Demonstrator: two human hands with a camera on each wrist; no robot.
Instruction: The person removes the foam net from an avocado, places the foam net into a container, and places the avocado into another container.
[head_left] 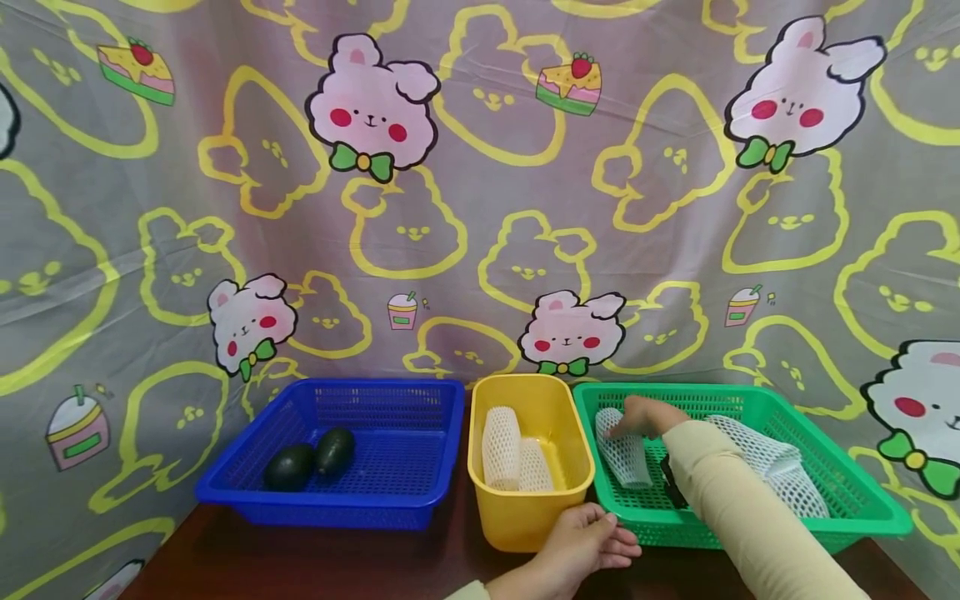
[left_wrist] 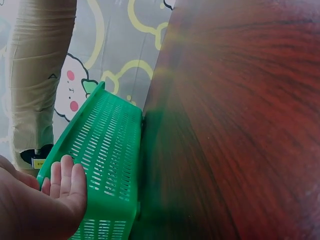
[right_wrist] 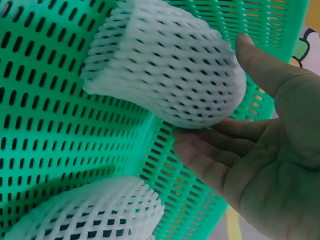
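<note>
My right hand [head_left: 654,415] reaches into the green basket [head_left: 870,523] and grips the far end of a white foam net sleeve [head_left: 626,454] at the basket's left side. In the right wrist view, the thumb lies along one side of this sleeve [right_wrist: 170,65] and the fingers tuck under its rounded end. Another foam net [right_wrist: 95,215] lies lower in that view. My left hand [head_left: 573,546], fingers extended and palm turned up, is at the basket's front left corner beside the yellow bin [head_left: 517,517]. It holds nothing.
Inside the yellow bin are two foam net sleeves, one upright [head_left: 501,450] and one lower [head_left: 535,467]. A blue basket [head_left: 337,500] at left contains two dark green avocado-like fruits [head_left: 288,467]. More white foam nets [head_left: 772,458] lie in the green basket's right side. A patterned curtain [head_left: 480,208] hangs behind.
</note>
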